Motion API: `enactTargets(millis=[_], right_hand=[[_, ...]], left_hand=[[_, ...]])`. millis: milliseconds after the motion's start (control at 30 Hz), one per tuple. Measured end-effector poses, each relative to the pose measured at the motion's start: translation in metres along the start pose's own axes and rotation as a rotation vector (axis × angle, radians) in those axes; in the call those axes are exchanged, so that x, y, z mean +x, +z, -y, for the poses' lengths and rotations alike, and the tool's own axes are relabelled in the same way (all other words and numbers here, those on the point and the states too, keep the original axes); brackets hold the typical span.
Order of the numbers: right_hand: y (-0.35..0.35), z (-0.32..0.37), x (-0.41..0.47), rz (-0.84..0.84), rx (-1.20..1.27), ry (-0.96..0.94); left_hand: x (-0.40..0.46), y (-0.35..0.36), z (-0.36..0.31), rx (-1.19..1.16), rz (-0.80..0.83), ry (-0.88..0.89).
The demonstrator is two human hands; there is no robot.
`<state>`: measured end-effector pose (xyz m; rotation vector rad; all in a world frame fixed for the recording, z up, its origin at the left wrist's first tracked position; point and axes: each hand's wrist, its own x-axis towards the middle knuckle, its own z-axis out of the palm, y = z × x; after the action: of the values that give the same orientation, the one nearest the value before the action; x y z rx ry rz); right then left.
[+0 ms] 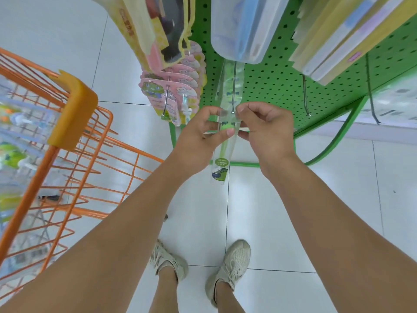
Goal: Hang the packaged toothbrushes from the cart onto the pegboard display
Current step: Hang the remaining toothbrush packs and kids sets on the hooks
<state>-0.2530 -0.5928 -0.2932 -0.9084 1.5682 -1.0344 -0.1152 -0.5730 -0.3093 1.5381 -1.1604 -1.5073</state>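
Hands pinching clear toothbrush packet (green label unreadable), peg

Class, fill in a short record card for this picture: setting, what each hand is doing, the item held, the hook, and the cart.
Setting: green pegboard above a white tiled floor
Left hand: pinches the toothbrush packet
Right hand: pinches the packet's top at the hook tip
Item: clear toothbrush packet, green brush, hanging down
Hook: metal, one similar packet already on it
Cart: orange wire, at left, more packets inside
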Motion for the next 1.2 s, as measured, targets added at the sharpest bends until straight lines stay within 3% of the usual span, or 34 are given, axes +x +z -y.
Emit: enactTargets(millis=[233, 400, 633, 700, 800, 933, 1000, 1067, 1200], right_hand=[[0.009, 0.001, 0.024, -0.082, -0.003, -0.064], [0.009, -0.011, 0.018, -0.171, 0.052, -0.054], [0.031, 0.019, -0.063, -0.246, 0.125, -0.065], [0.052, 0.046, -0.105, -0.125, 0.119, -0.120], [0.093, 0.086, -0.158, 0.188, 0.004, -0.275], [0.156, 0.124, -0.188, 0.523, -0.177, -0.448], [0.194, 0.135, -0.190, 0.682, -0.412, -0.463], [0.231, 0.138, -0.184, 0.776, -0.799, -0.511], [0.299, 0.131, -0.177, 0.854, -1.412, -0.378]], left_hand=[[0.026, 0.012, -0.002, 0.117, -0.203, 0.036], [0.017, 0.014, 0.001, 0.090, -0.209, -0.002], [-0.075, -0.042, -0.033, -0.070, -0.272, 0.046], [-0.115, -0.067, -0.053, -0.127, -0.309, 0.075], [-0.166, -0.111, -0.073, -0.258, -0.381, 0.088], [-0.214, -0.193, -0.092, -0.357, -0.659, 0.052], [-0.232, -0.240, -0.092, -0.120, -0.758, 0.066], [-0.242, -0.285, -0.079, 0.214, -0.754, -0.064], [-0.244, -0.341, -0.037, 0.493, -0.512, -0.470]])
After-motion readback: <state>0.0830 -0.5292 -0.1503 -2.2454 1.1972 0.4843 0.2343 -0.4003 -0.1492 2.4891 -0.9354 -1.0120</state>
